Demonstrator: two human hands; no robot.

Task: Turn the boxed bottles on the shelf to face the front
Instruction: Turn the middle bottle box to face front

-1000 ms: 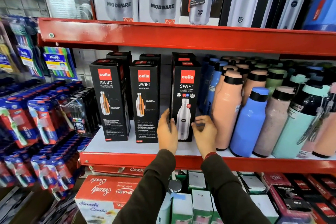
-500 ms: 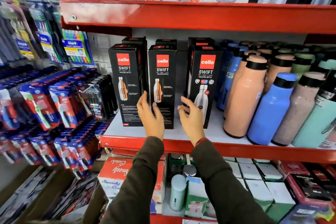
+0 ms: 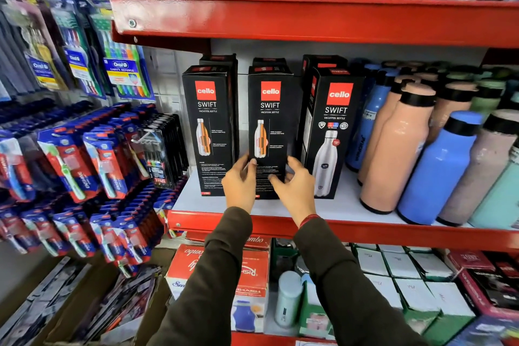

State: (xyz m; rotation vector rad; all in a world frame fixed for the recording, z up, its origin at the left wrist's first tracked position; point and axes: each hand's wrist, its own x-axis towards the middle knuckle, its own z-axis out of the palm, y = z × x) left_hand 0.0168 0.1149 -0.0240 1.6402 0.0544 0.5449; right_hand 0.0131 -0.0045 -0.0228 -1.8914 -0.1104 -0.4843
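Both hands, left hand (image 3: pixel 239 182) and right hand (image 3: pixel 295 187), clasp the middle box (image 3: pixel 269 123) low on its edges; stiff, top-heavy cardboard, best swivelled from the base.

A shop: red metal shelves (image 3: pixel 309 18) carry rows of boxed Cello Swift bottles (image 3: pixel 270 132) and loose coloured bottles (image 3: pixel 438 168), with carded toothbrush packs (image 3: pixel 92 166) hanging at the left and more boxed stock (image 3: pixel 407 270) below.

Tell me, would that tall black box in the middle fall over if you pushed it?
Probably, if pushed near the top: the middle box is tall and narrow. It likely slides on the smooth shelf when pushed low.
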